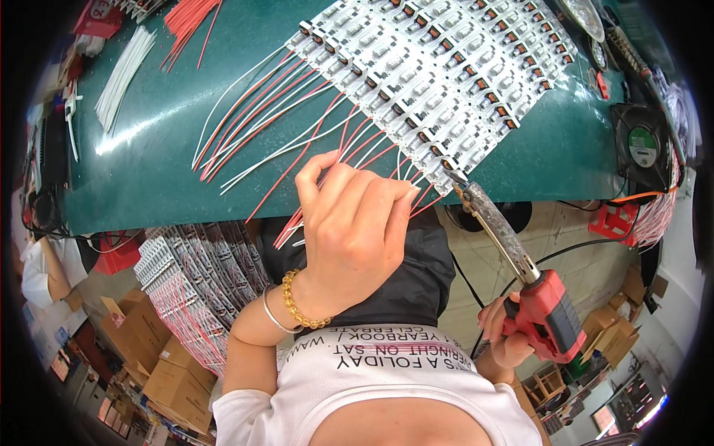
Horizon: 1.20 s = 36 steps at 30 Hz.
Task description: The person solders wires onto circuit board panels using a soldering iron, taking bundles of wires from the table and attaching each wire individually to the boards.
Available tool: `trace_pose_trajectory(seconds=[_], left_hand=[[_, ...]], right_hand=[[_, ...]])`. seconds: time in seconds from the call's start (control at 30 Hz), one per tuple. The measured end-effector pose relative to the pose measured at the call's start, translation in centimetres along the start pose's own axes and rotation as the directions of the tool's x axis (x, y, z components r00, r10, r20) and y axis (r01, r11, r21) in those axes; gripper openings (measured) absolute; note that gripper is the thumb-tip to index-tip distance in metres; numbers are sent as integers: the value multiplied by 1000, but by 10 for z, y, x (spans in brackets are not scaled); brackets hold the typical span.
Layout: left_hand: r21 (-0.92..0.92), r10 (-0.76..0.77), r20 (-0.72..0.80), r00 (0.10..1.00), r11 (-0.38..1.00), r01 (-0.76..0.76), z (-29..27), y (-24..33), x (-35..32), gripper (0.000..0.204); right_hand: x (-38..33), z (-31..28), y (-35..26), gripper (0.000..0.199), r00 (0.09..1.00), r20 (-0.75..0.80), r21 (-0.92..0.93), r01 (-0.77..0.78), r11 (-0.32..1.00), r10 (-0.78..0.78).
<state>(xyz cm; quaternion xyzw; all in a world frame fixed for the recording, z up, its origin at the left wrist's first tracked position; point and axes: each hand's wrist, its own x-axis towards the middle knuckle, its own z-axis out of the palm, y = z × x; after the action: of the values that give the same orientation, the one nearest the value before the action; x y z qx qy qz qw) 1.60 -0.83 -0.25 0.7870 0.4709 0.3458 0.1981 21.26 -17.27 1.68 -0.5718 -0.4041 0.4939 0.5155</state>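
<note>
My right hand point(500, 333) is closed round the red and black handle of a soldering gun point(547, 312). Its long metal barrel points up and left, and the tip meets the near corner of a white circuit board panel point(446, 89). Close to that corner, my left hand point(353, 223) has thumb and fingers pinched on a thin wire, the exact spot partly hidden. Red and white wires point(249, 123) fan out from the panel's left edge, several of them passing under that hand. Rows of small dark and pale components cover the panel.
On the green table point(149, 178) lie bundles of white wires point(125, 74) and red wires point(190, 26). A black fan point(641, 145) stands at the right edge. Wired panels point(193, 282) hang in a stack at lower left. Cardboard boxes point(178, 383) sit on the floor.
</note>
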Motion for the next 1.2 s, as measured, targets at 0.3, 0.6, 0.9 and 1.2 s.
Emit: trace_pose_trajectory(seconds=[0.3, 0.6, 0.9, 1.2], left_hand=[[-7, 4, 13, 1000, 1000, -4, 1, 10, -4, 14], [54, -19, 21, 1000, 998, 18, 4, 15, -2, 12], [65, -17, 23, 1000, 998, 15, 4, 17, -3, 13], [66, -25, 28, 999, 998, 23, 4, 17, 0, 12]], right_hand=[[-9, -9, 1, 80, 1000, 15, -1, -1, 1000, 1], [-30, -7, 8, 68, 964, -238, -29, -131, 991, 121], [-18, -10, 7, 73, 997, -50, -90, 56, 994, -60], [-2, -6, 7, 76, 998, -9, 33, 67, 997, -67]])
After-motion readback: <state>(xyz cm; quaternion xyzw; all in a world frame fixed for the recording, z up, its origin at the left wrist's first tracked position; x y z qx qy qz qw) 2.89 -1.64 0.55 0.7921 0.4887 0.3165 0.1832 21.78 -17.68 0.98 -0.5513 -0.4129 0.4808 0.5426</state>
